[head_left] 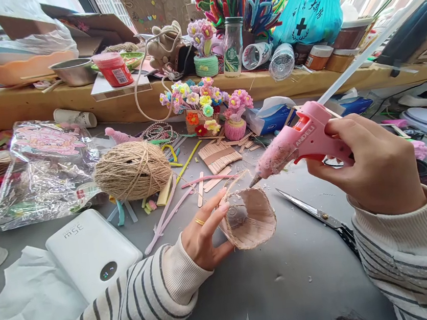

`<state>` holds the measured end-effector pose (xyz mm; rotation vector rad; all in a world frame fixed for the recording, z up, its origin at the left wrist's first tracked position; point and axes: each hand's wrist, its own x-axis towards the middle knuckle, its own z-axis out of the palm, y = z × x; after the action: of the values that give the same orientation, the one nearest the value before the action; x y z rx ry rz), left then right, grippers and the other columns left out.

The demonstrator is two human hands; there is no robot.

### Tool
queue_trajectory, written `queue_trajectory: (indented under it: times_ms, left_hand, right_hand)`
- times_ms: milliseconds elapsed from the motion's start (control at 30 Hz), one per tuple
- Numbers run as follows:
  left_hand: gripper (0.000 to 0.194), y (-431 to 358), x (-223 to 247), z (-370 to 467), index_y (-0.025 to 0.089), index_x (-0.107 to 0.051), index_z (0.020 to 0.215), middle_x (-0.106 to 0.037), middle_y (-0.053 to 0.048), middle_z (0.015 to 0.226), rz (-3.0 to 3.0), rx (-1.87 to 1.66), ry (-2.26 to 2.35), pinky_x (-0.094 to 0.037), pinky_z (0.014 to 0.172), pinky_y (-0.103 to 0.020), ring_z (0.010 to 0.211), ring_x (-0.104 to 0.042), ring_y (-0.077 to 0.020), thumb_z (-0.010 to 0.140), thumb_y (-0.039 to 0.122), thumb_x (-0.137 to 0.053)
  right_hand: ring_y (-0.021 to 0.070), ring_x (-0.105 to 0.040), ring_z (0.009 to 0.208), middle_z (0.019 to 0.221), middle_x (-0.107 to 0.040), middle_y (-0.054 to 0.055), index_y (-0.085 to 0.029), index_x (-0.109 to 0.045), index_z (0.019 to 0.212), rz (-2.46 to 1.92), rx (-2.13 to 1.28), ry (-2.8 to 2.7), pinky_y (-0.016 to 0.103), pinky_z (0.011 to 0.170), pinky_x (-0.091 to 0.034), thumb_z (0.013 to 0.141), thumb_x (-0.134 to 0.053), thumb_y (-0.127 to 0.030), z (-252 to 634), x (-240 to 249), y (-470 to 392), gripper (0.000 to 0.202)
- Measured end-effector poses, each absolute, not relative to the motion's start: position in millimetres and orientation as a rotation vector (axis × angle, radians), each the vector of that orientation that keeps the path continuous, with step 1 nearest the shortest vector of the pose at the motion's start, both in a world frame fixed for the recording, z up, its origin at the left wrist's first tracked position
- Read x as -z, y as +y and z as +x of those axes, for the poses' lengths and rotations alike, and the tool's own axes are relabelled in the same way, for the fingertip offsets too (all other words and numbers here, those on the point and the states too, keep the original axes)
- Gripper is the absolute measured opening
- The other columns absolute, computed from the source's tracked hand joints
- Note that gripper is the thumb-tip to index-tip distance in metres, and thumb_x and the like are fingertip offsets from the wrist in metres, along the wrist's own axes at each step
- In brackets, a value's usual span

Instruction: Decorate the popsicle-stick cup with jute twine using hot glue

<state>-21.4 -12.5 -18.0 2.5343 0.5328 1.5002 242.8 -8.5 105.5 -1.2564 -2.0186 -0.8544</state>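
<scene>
A small cup-like container [257, 222] is tilted so its hollow inside faces me, with twine along its rim. My left hand [206, 230] grips it from the left, fingers on the rim and thumb below. My right hand [371, 162] is wrapped round a pink glue gun [312, 128] with a long clear glue stick running out of its back. The gun's metal tip is at the container's upper rim; whether it touches cannot be made out. A strand of twine [239, 180] rises in a loop near the tip.
Open scissors [312, 210] lie right of the container. A twine ball [133, 170], a white power bank [95, 253] and a bundle of wooden sticks [220, 156] are on the grey table [290, 295]. Pipe-cleaner flowers [199, 100] stand before a cluttered ledge [114, 102].
</scene>
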Motion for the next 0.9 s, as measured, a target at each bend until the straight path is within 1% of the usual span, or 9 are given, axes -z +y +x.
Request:
queue_trajectory:
  times_ms: [100,233,300,467,600,700,800,900]
  left_hand:
    - [0.074,-12.4,18.1,-22.1,0.014,-0.025,0.143,-0.036,-0.014,0.147,2.522,-1.509,0.537,-0.045,0.104,-0.039,0.133,-0.041,-0.0243,0.081,0.026,-0.064]
    - [0.075,-12.9,17.4,-23.4,0.013,-0.024,0.143,-0.038,-0.017,0.146,2.559,-1.471,0.552,-0.049,0.100,-0.039,0.132,-0.041,-0.0252,0.081,0.026,-0.064]
    - [0.075,-13.6,16.6,-23.8,0.013,-0.024,0.143,-0.038,-0.019,0.145,2.563,-1.450,0.555,-0.049,0.100,-0.040,0.132,-0.041,-0.0257,0.080,0.024,-0.065]
    - [0.077,-14.8,15.0,-26.4,0.016,-0.020,0.145,-0.035,-0.016,0.147,2.546,-1.409,0.576,-0.046,0.103,-0.044,0.133,-0.039,-0.0256,0.081,0.015,-0.062]
    - [0.080,-14.3,14.3,-27.1,0.015,-0.019,0.145,-0.031,-0.015,0.149,2.564,-1.372,0.557,-0.042,0.107,-0.044,0.135,-0.036,-0.0258,0.079,0.016,-0.065]
    - [0.077,-14.6,13.9,-25.3,0.016,-0.020,0.145,-0.032,-0.013,0.149,2.520,-1.389,0.552,-0.038,0.110,-0.045,0.135,-0.037,-0.0258,0.081,0.015,-0.063]
    - [0.077,-14.6,14.6,-25.3,0.016,-0.021,0.144,-0.032,-0.013,0.149,2.510,-1.409,0.534,-0.037,0.111,-0.045,0.135,-0.037,-0.0257,0.081,0.017,-0.064]
    - [0.081,-13.8,16.0,-28.8,0.015,-0.020,0.145,-0.031,-0.015,0.149,2.548,-1.378,0.522,-0.038,0.110,-0.045,0.135,-0.037,-0.0271,0.078,0.018,-0.067]
  right_hand:
    - [0.0203,-0.059,0.064,0.071,-0.058,0.001,-0.024,-0.050,0.090,-1.254,0.858,-2.017,0.031,0.052,-0.045,0.080,-0.055,-0.029,243.3,-106.5,-7.9,0.012]
    - [0.0209,-0.060,0.066,0.073,-0.059,0.002,-0.024,-0.050,0.091,-1.276,0.858,-2.011,0.032,0.053,-0.046,0.080,-0.055,-0.029,244.3,-106.2,-7.2,0.013]
    - [0.0210,-0.060,0.067,0.075,-0.060,0.002,-0.024,-0.050,0.091,-1.284,0.855,-2.007,0.032,0.054,-0.046,0.080,-0.055,-0.028,244.9,-105.7,-7.3,0.013]
    - [0.0203,-0.060,0.067,0.075,-0.059,0.002,-0.024,-0.049,0.090,-1.281,0.859,-1.993,0.031,0.051,-0.043,0.080,-0.054,-0.026,246.1,-106.2,-8.9,0.011]
    - [0.0202,-0.059,0.065,0.074,-0.059,0.002,-0.024,-0.049,0.089,-1.289,0.865,-1.987,0.031,0.050,-0.041,0.079,-0.055,-0.026,246.9,-106.9,-9.0,0.011]
    - [0.0203,-0.058,0.065,0.074,-0.059,0.002,-0.025,-0.050,0.089,-1.290,0.859,-1.993,0.031,0.049,-0.040,0.079,-0.055,-0.025,247.6,-106.7,-8.8,0.012]
    - [0.0203,-0.057,0.065,0.074,-0.058,0.002,-0.025,-0.051,0.090,-1.288,0.856,-1.991,0.031,0.050,-0.040,0.078,-0.055,-0.025,248.5,-106.1,-9.3,0.013]
    - [0.0200,-0.057,0.065,0.075,-0.058,0.001,-0.026,-0.052,0.092,-1.287,0.850,-1.984,0.030,0.050,-0.040,0.078,-0.055,-0.025,249.2,-105.6,-9.7,0.015]
